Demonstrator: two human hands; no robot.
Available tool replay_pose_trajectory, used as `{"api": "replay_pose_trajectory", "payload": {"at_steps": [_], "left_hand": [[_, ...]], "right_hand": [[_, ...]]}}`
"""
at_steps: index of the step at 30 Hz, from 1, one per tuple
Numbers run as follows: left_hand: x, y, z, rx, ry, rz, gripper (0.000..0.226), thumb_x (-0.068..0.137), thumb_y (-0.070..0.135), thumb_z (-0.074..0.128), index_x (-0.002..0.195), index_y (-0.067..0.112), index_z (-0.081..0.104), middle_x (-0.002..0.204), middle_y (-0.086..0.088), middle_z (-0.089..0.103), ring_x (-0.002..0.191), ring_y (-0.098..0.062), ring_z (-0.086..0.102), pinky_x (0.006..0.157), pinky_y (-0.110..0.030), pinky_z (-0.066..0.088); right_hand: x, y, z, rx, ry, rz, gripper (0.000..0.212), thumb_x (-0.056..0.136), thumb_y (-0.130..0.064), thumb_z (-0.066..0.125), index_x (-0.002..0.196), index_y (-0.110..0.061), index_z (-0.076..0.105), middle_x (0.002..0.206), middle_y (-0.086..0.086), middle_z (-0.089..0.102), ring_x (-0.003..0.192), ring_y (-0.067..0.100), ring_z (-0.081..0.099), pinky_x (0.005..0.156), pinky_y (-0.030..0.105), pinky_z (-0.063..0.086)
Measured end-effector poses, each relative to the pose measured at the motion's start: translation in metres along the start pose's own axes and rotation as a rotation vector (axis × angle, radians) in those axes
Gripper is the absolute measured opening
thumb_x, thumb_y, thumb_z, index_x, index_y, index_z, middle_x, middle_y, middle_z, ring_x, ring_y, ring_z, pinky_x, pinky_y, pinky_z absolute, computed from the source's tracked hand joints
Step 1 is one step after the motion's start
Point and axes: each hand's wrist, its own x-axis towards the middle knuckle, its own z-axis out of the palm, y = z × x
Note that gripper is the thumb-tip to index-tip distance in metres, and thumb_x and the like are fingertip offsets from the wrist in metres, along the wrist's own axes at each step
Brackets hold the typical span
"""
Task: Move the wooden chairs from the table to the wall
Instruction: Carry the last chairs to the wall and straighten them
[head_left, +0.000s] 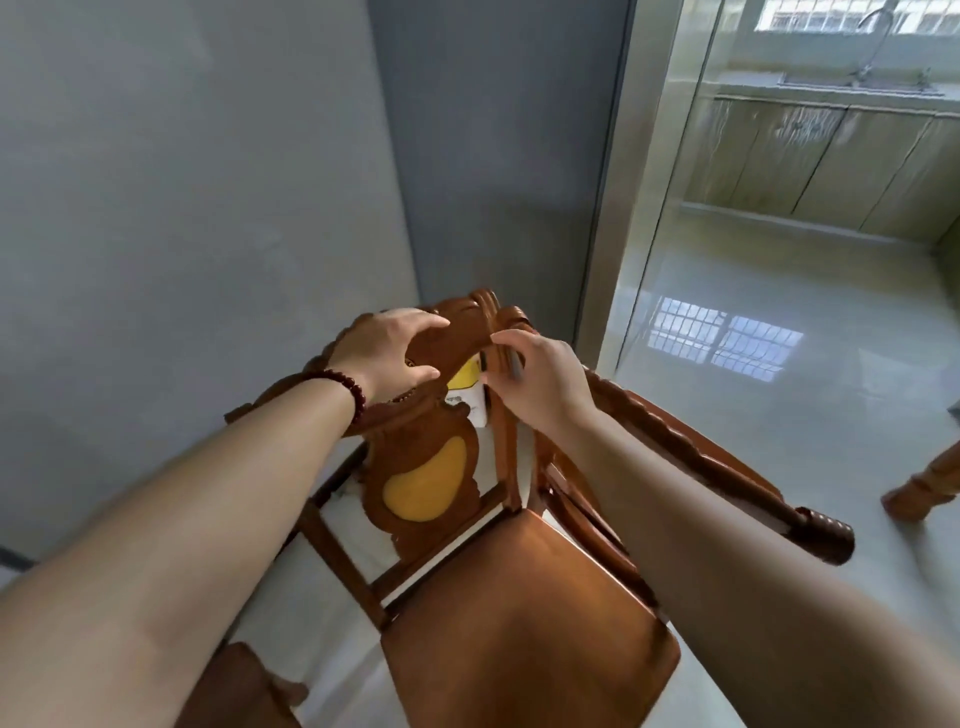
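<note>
A carved wooden chair (524, 613) with a yellow inset in its backrest stands below me, its back towards the grey wall (182, 208). My left hand (384, 353), with a bead bracelet at the wrist, curves around the backrest's top rail, fingers above and thumb below, spread and not clamped. My right hand (540, 379) curls on the right end of the same rail. A thin dark object shows at its fingers. A second wooden chair (727, 467) leans close on the right, its top rail passing under my right forearm.
Part of another wooden seat (234, 686) shows at the bottom left. A carved table leg (924, 493) stands at the right edge. A white and yellow item (467, 389) lies behind the backrest by the wall. A glass partition (675, 208) leads to a shiny tiled kitchen floor.
</note>
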Motion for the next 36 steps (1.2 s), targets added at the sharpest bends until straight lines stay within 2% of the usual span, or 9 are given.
{"api": "replay_pose_trajectory", "payload": {"at_steps": [6, 13, 19, 22, 24, 31, 36], "left_hand": [[-0.007, -0.039, -0.002, 0.022, -0.021, -0.109, 0.063, 0.077, 0.029, 0.075, 0.134, 0.027, 0.048, 0.143, 0.001, 0.046, 0.133, -0.021, 0.039, 0.106, -0.038, 0.036], [-0.001, -0.065, 0.006, 0.014, 0.017, -0.245, 0.067, 0.076, 0.024, 0.075, 0.136, 0.026, 0.044, 0.139, 0.003, 0.048, 0.128, -0.020, 0.044, 0.104, -0.038, 0.041], [-0.011, -0.095, 0.014, 0.070, -0.012, -0.496, 0.079, 0.078, 0.028, 0.074, 0.144, 0.029, 0.031, 0.148, 0.004, 0.039, 0.135, -0.019, 0.036, 0.110, -0.039, 0.032], [-0.018, -0.106, 0.020, 0.097, -0.079, -0.614, 0.081, 0.079, 0.031, 0.073, 0.145, 0.032, 0.027, 0.147, 0.001, 0.041, 0.133, -0.022, 0.040, 0.109, -0.047, 0.034], [-0.023, -0.111, 0.025, 0.086, -0.131, -0.689, 0.082, 0.079, 0.034, 0.072, 0.146, 0.032, 0.025, 0.143, -0.002, 0.046, 0.127, -0.024, 0.046, 0.106, -0.048, 0.037], [-0.022, -0.119, 0.039, 0.059, -0.103, -0.738, 0.077, 0.076, 0.040, 0.073, 0.141, 0.022, 0.035, 0.132, -0.005, 0.053, 0.119, -0.024, 0.049, 0.099, -0.041, 0.044], [-0.017, -0.117, 0.043, 0.103, -0.110, -0.786, 0.083, 0.066, 0.056, 0.075, 0.132, 0.019, 0.041, 0.126, -0.002, 0.055, 0.113, -0.024, 0.051, 0.094, -0.046, 0.047]], "right_hand": [[0.032, -0.032, 0.038, 0.027, -0.114, -0.064, 0.050, 0.079, -0.031, 0.072, 0.125, -0.021, 0.057, 0.121, 0.001, 0.064, 0.108, 0.022, 0.060, 0.092, 0.034, 0.048], [0.082, -0.037, 0.069, 0.050, -0.240, -0.169, 0.052, 0.076, -0.028, 0.074, 0.125, -0.021, 0.057, 0.120, 0.000, 0.064, 0.109, 0.022, 0.059, 0.093, 0.034, 0.047], [0.130, -0.014, 0.085, -0.024, -0.411, -0.252, 0.059, 0.075, -0.035, 0.074, 0.129, -0.024, 0.053, 0.124, -0.001, 0.062, 0.112, 0.023, 0.057, 0.095, 0.036, 0.044], [0.150, -0.003, 0.092, -0.076, -0.482, -0.251, 0.067, 0.072, -0.039, 0.077, 0.131, -0.023, 0.051, 0.126, 0.000, 0.061, 0.114, 0.025, 0.056, 0.097, 0.039, 0.043], [0.156, 0.003, 0.099, -0.103, -0.529, -0.241, 0.072, 0.069, -0.041, 0.079, 0.132, -0.023, 0.048, 0.125, 0.000, 0.061, 0.114, 0.025, 0.055, 0.096, 0.039, 0.042], [0.171, 0.009, 0.126, -0.063, -0.577, -0.272, 0.078, 0.068, -0.044, 0.079, 0.134, -0.018, 0.045, 0.127, 0.004, 0.059, 0.115, 0.028, 0.053, 0.097, 0.040, 0.042], [0.172, 0.013, 0.135, -0.046, -0.560, -0.294, 0.083, 0.069, -0.044, 0.078, 0.137, -0.016, 0.040, 0.133, 0.006, 0.053, 0.122, 0.029, 0.047, 0.104, 0.043, 0.035]]}}
